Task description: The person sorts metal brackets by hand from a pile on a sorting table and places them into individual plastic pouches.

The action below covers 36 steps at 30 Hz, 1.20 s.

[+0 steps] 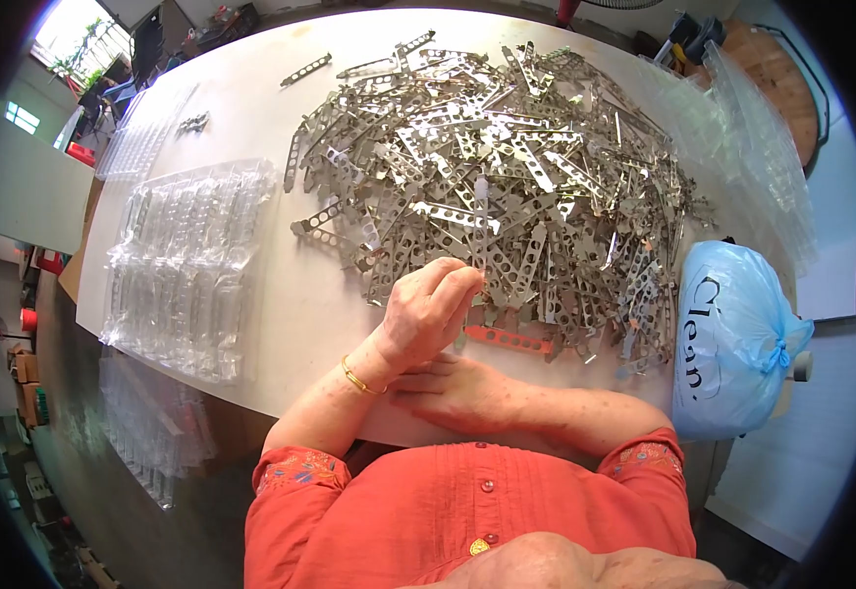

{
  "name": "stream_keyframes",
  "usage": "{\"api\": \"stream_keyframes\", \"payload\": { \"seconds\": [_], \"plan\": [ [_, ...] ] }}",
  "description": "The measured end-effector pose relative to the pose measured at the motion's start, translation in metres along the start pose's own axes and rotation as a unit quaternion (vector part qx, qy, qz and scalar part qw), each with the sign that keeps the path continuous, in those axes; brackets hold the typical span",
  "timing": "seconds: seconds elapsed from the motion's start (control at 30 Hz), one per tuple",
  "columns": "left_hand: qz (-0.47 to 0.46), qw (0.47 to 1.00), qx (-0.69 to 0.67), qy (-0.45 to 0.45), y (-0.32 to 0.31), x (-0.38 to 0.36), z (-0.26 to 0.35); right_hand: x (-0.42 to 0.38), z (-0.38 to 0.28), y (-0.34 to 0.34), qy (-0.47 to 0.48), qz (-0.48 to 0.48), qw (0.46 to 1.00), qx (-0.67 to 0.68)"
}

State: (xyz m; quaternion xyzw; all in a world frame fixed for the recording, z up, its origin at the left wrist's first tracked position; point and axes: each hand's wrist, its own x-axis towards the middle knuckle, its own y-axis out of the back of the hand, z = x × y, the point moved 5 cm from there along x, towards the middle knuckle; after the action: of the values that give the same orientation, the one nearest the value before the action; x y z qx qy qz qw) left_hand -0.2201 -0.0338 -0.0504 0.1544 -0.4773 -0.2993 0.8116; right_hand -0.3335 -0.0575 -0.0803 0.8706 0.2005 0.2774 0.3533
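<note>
My left hand (435, 306), with a gold bracelet at the wrist, is closed in a pinch. From its fingertips a narrow, pale, perforated metal strip (481, 221) points away over the pile. My right hand (454, 395) lies near the table's front edge, just below the left wrist. Its fingers look stretched flat, though the left wrist partly covers them. A large heap of perforated metal strips (536, 191) spreads just beyond both hands. One reddish perforated strip (509, 340) lies close to the right of my left hand.
Clear plastic trays (178, 270) are on the table's left side, with another tray (148, 128) behind. More plastic trays (158, 427) hang below the left edge. A tied blue bag (732, 339) marked "Clean" stands at right. Clear plastic sheets (757, 157) lie at the far right.
</note>
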Motion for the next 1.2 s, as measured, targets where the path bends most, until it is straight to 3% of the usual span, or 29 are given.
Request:
{"api": "stream_keyframes", "payload": {
  "seconds": [0.1,0.17,0.2,0.33,0.47,0.53,0.93,1.17,1.2],
  "plan": [
    [0.010,1.000,0.006,0.001,0.004,-0.001,-0.001,0.001,0.000,0.012,0.020,0.050,0.998,0.031],
    [0.022,1.000,0.012,-0.001,0.005,-0.002,-0.002,-0.004,0.000,0.033,-0.041,0.103,0.993,0.036],
    [0.025,1.000,0.010,-0.001,0.005,-0.003,-0.003,-0.003,-0.003,0.042,-0.042,0.100,0.994,0.033],
    [0.035,0.999,0.011,0.005,0.007,-0.003,-0.002,-0.002,-0.005,0.094,-0.088,0.237,0.967,0.006],
    [0.033,0.999,0.000,-0.005,0.011,0.001,0.006,-0.019,0.015,0.119,-0.239,0.350,0.904,0.051],
    [0.029,0.999,-0.005,-0.015,0.012,0.000,0.009,-0.025,0.028,0.120,-0.282,0.412,0.854,0.148],
    [0.000,0.996,-0.015,-0.084,0.003,-0.008,0.028,-0.034,0.052,0.105,-0.397,0.404,0.784,0.255],
    [0.008,0.997,-0.044,-0.064,0.008,-0.007,0.031,-0.043,0.059,0.105,-0.368,0.437,0.762,0.306],
    [0.030,0.997,-0.054,-0.045,0.010,-0.006,0.030,-0.045,0.063,0.103,-0.305,0.454,0.718,0.431]
  ]
}}
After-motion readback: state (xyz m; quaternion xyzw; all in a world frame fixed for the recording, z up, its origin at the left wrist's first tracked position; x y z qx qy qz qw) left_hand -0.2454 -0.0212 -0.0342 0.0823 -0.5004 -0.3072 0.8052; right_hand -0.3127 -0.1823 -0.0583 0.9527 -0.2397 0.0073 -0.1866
